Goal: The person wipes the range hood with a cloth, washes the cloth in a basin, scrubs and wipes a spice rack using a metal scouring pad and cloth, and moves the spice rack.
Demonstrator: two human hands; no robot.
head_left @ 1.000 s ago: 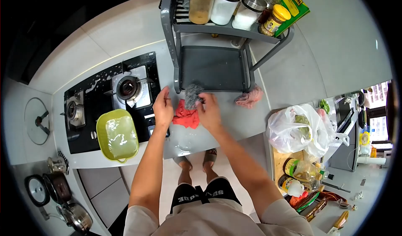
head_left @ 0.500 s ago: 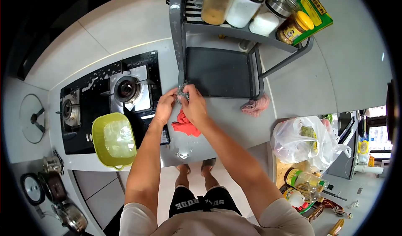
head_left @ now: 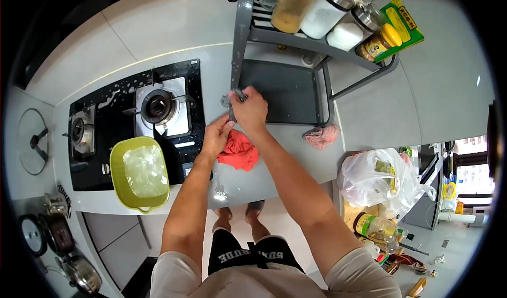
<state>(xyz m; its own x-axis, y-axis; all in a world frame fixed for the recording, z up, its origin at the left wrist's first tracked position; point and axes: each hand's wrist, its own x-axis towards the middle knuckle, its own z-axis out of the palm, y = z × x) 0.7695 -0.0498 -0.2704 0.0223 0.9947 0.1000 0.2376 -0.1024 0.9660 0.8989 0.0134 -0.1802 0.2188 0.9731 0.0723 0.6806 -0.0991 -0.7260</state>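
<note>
A dark grey two-tier rack (head_left: pixel 280 93) stands on the counter. My right hand (head_left: pixel 250 109) is closed round a grey scrubber (head_left: pixel 226 101), pressed about the rack's front left upright. Just below it, my left hand (head_left: pixel 216 136) has its fingers closed on the foot of the same upright. A crumpled red cloth (head_left: pixel 238 150) lies beside my left hand, and a pink cloth (head_left: pixel 321 136) sits by the rack's front right corner.
A green basin (head_left: pixel 140 174) of cloudy water rests on the front of the black gas stove (head_left: pixel 113 139). Jars (head_left: pixel 346 34) fill the rack's upper shelf. At the right are a white plastic bag (head_left: pixel 377 182) and an oil bottle (head_left: pixel 375 228).
My right hand has taken the scrubber from above the red cloth to the rack's left upright and then up along it. My left hand has come in to the upright's foot.
</note>
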